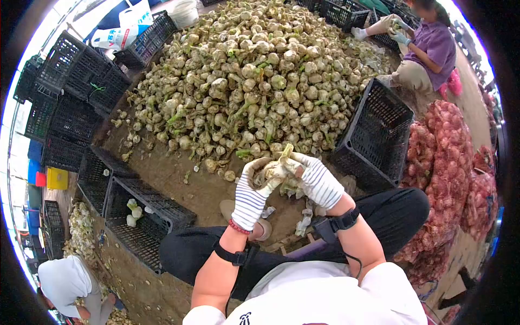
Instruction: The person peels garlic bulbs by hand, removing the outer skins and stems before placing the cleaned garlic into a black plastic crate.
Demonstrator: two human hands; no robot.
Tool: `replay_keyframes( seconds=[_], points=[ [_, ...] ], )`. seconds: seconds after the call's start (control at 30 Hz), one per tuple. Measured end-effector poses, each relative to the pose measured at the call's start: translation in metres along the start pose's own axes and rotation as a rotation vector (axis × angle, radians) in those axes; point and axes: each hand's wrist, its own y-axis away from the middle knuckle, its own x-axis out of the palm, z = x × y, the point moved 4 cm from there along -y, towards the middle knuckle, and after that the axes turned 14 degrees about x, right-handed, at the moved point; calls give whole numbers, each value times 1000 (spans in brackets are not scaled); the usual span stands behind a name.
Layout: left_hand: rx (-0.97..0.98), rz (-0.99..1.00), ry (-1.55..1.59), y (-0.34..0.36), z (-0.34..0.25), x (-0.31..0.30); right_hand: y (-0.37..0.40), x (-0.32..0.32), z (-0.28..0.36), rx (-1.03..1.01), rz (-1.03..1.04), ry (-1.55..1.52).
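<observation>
White shirt [325,295] seen nearest. Garlic bulb [275,171] held up at centre: cupped by left hand [253,189], pinched in right hand [318,181]. Black crate [157,203] set near left, few white bulbs [132,213] contained. Garlic heap [244,81] piled on far side; netted sacks [444,157] stacked right. Bulb could be dropped if outer skin is torn loose under grip; cloves could be bruised by overly tight squeeze.

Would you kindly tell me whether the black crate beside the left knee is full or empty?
Nearly empty: the black crate holds just a few white bulbs, with most of its floor bare.
</observation>
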Motion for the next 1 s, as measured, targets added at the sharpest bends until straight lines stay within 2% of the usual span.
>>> replay_keyframes(
  seconds=[0.1, 0.17, 0.2, 0.23, 0.3, 0.37, 0.4, 0.43, 0.47, 0.5, 0.53, 0.57, 0.63, 0.67, 0.7, 0.77, 0.8, 0.83, 0.87, 0.9, 0.93, 0.97, 1.0],
  points=[
    [0, 15, 36, 5, 3, 8, 5, -10, -1, 7, 44, 53],
    [28, 31, 38, 6, 6, 14, 8, -9, 4, 75, -62, 147],
    [353, 219, -359, 7, 24, 7, 2, -12, -2, 127, -55, 66],
    [341, 257, -519, 11, 16, 12, 0, -13, -7, 130, -52, 64],
    [258, 199, -550, 8, 21, 4, -1, -12, -12, 70, -41, 31],
    [256, 116, -348, 7, 17, 4, 1, -11, -13, 63, -61, -20],
    [42, 37, -8, 5, 10, 8, 3, -10, -9, 33, -64, 35],
    [1, 14, 76, 6, 8, 9, 6, -10, -6, 4, -72, 92],
    [-192, -15, 304, 7, 10, 9, 3, -11, -6, -178, -125, 157],
    [-380, -46, 529, 8, 9, 11, 7, -12, -4, -178, -129, 160],
    [-486, -135, 681, 7, 9, 19, 13, -10, -5, -100, -54, 75],
    [-478, -144, 676, 4, 9, 20, 15, -8, -8, -20, 30, -11],
    [-668, -172, 367, 9, 18, 13, 15, -10, -13, -32, 72, 11],
    [-505, -92, 356, 4, 29, 8, 14, -13, -18, 86, 51, -48],
    [-506, -87, 350, 4, 47, 4, 14, -15, -24, 205, 25, -109],
    [31, -104, -438, -6, 53, -7, 4, -22, -36, 144, -30, -173],
    [54, -84, -392, -5, 43, -2, 1, -29, -44, 142, -85, -255],
    [14, -24, -180, 1, 38, 8, -1, -36, -51, 141, -140, -337],
    [2, -1, -188, 3, 37, 14, 4, -34, -57, 99, -47, -337],
    [-14, 21, -197, 7, 38, 17, 6, -26, -60, 150, -130, -206],
    [-61, -84, -139, 5, 45, 9, 8, -22, -63, 150, -105, -168],
    [-197, -172, -22, 4, 57, -1, 8, -20, -63, 143, -77, -128],
    [-231, -188, -33, 4, 59, -6, 6, -23, -67, 167, -31, -234]
  ],
)
